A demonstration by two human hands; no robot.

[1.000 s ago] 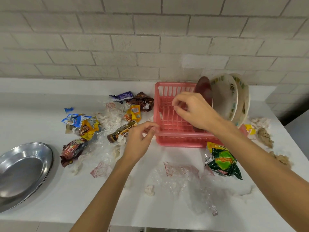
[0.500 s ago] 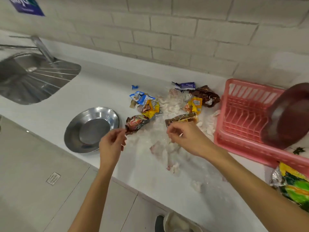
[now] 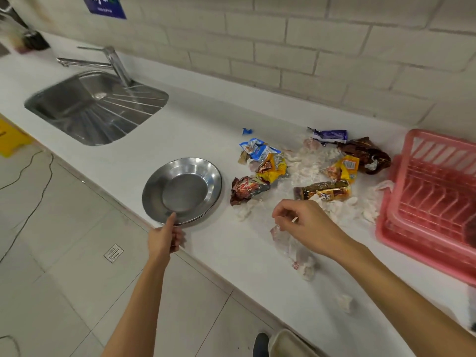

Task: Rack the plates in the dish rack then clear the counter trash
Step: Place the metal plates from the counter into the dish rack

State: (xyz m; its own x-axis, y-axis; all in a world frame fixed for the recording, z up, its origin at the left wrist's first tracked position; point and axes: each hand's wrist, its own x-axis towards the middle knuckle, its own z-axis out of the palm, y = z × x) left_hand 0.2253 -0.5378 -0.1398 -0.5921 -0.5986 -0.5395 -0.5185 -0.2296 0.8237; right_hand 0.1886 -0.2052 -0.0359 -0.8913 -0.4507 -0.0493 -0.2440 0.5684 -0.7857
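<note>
Round shiny steel plate (image 3: 181,190) lies flat, unracked, at 9 o'clock from the snack-wrapper litter (image 3: 304,171), your left hand (image 3: 164,238) gripping its 6 o'clock rim, your right hand (image 3: 306,225) curled over crumpled clear plastic (image 3: 291,243), grip unclear; pink plastic dish rack (image 3: 432,202) waits at 3 o'clock, all trash left.

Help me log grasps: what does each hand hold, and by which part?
The left hand grips the plate by its near rim, thumb on top. The right hand is over clear wrap; whether it pinches it cannot be told.
</note>
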